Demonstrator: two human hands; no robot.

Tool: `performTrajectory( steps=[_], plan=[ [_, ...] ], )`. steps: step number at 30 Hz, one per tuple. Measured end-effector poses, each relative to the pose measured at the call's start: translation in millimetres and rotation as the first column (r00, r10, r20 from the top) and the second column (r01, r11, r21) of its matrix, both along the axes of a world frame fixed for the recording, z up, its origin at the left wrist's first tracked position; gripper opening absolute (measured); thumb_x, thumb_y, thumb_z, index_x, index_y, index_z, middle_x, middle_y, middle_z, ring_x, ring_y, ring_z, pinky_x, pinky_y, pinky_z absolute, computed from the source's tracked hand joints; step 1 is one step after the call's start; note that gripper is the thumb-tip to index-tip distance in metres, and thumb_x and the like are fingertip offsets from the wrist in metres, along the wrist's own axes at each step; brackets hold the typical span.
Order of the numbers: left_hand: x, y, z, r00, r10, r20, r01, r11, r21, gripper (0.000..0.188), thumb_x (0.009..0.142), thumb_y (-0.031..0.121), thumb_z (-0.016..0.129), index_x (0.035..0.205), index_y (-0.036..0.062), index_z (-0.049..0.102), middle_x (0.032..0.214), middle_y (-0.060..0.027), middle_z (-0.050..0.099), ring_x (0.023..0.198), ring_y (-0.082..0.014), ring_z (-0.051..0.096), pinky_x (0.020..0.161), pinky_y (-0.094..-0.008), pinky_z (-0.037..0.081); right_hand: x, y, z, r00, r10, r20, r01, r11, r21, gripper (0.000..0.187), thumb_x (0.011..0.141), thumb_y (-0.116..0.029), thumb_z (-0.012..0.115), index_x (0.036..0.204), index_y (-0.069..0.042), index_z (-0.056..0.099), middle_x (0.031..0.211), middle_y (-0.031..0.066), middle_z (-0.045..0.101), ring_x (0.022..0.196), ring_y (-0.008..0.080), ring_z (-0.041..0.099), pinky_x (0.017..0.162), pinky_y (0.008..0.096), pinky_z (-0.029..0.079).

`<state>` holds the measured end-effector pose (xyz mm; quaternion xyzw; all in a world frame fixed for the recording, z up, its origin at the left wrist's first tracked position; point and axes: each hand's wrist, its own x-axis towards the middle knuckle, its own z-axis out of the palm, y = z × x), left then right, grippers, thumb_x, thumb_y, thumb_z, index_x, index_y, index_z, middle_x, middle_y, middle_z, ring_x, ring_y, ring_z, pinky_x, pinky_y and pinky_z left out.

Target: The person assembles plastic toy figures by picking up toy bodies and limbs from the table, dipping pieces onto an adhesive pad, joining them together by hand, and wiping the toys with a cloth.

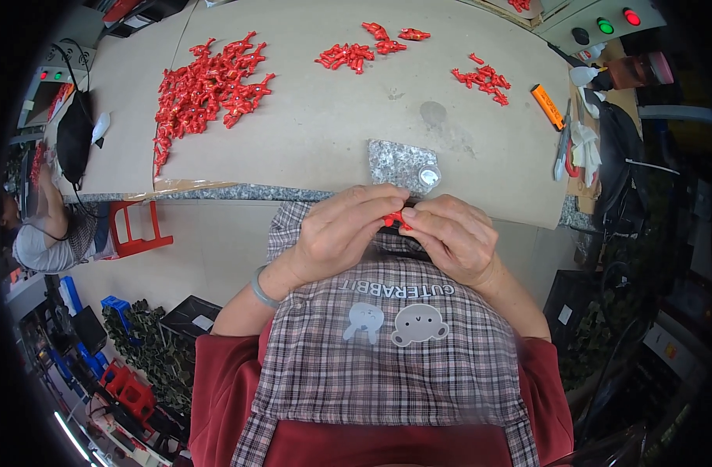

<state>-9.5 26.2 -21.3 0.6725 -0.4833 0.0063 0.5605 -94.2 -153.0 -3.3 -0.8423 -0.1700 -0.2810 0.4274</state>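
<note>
My left hand (342, 231) and my right hand (453, 236) meet just below the table's front edge, over my checked apron (387, 350). Between their fingertips they pinch a small red plastic piece (395, 219), mostly hidden by the fingers. A dark object lies under my right hand, barely visible. On the tabletop lie a large heap of red pieces (208, 89) at the far left, a smaller pile (348, 56) in the middle, and another small group (484, 80) to the right.
A brown sheet covers the table (332, 132). An orange marker (547, 106), pliers (563, 148) and white rags lie at the right edge. A small round metal lid (428, 177) sits near the front. A red stool (135, 228) and another person (48, 233) are at left.
</note>
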Motion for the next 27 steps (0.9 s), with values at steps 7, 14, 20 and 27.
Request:
performTrajectory(
  steps=[7, 14, 20, 27],
  plan=[
    [-0.5, -0.2, 1.0, 1.0, 0.019, 0.017, -0.019, 1.0, 0.016, 0.033, 0.077, -0.015, 0.064, 0.108, -0.0048, 0.063, 0.104, -0.0203, 0.07, 0.095, -0.031, 0.071, 0.08, -0.0344, 0.059, -0.4, -1.8, -2.4, 1.0, -0.012, 0.016, 0.012, 0.999, -0.047, 0.028, 0.069, 0.0, 0.082, 0.093, 0.002, 0.069, 0.084, 0.013, 0.069, 0.066, 0.0225, 0.067, 0.055, 0.0288, 0.054],
    [0.7, -1.6, -1.3, 0.996, 0.057, 0.07, -0.061, 0.997, 0.054, 0.026, 0.078, -0.007, 0.069, 0.103, -0.008, 0.064, 0.098, -0.0199, 0.07, 0.088, -0.0314, 0.071, 0.075, -0.0351, 0.059, 1.2, -2.4, -1.3, 1.0, -0.028, -0.006, 0.027, 0.996, -0.083, 0.022, 0.069, 0.0, 0.081, 0.088, 0.003, 0.07, 0.081, 0.0128, 0.068, 0.067, 0.0226, 0.068, 0.057, 0.0286, 0.054],
    [-0.2, -1.6, -2.6, 0.992, 0.078, 0.098, -0.086, 0.993, 0.081, 0.024, 0.079, -0.005, 0.07, 0.102, -0.007, 0.064, 0.096, -0.0197, 0.07, 0.083, -0.0313, 0.071, 0.072, -0.0351, 0.06, 1.1, -0.1, -3.8, 0.996, -0.058, -0.075, 0.056, 0.998, -0.026, 0.019, 0.071, -0.002, 0.079, 0.086, 0.002, 0.069, 0.079, 0.0117, 0.069, 0.068, 0.0229, 0.068, 0.058, 0.0299, 0.055],
    [-3.1, 0.9, -4.8, 0.993, 0.074, 0.088, -0.084, 0.99, 0.116, 0.024, 0.079, -0.004, 0.071, 0.102, -0.0062, 0.064, 0.095, -0.0195, 0.07, 0.083, -0.0311, 0.072, 0.07, -0.0347, 0.06, 0.9, -3.7, -8.8, 0.987, 0.02, -0.16, -0.016, 1.0, 0.024, 0.018, 0.076, -0.003, 0.076, 0.09, 0.004, 0.066, 0.08, 0.0136, 0.067, 0.07, 0.0252, 0.067, 0.06, 0.0325, 0.056]
  ],
)
